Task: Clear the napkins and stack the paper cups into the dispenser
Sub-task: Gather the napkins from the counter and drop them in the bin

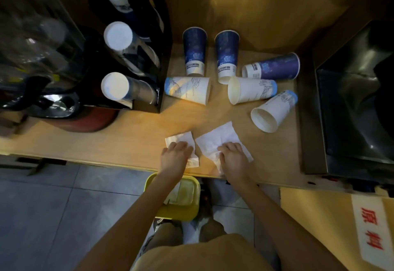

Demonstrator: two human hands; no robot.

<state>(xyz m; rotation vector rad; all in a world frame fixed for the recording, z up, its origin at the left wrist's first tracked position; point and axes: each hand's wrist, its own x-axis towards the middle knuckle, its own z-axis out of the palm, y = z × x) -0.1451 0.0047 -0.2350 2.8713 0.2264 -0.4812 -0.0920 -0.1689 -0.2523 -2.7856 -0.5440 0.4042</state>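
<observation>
Two crumpled white napkins lie near the counter's front edge. My left hand (175, 153) rests on the smaller left napkin (183, 140), fingers curled over it. My right hand (233, 157) presses on the larger right napkin (217, 138), bunching its near side. Behind them are several paper cups: two dark blue cups (195, 50) (226, 55) stand upright, a third blue cup (275, 66) lies on its side, and three white cups (187, 90) (251, 89) (273, 111) lie tipped over. The black cup dispenser (147, 42) at the left holds three cup stacks (116, 85).
A yellow bin (191, 213) sits on the floor below the counter edge, between my arms. A black appliance (351, 100) fills the right side. Dark equipment and a red-based item (85, 121) stand at the left. A wooden wall (255, 3) backs the counter (138, 127).
</observation>
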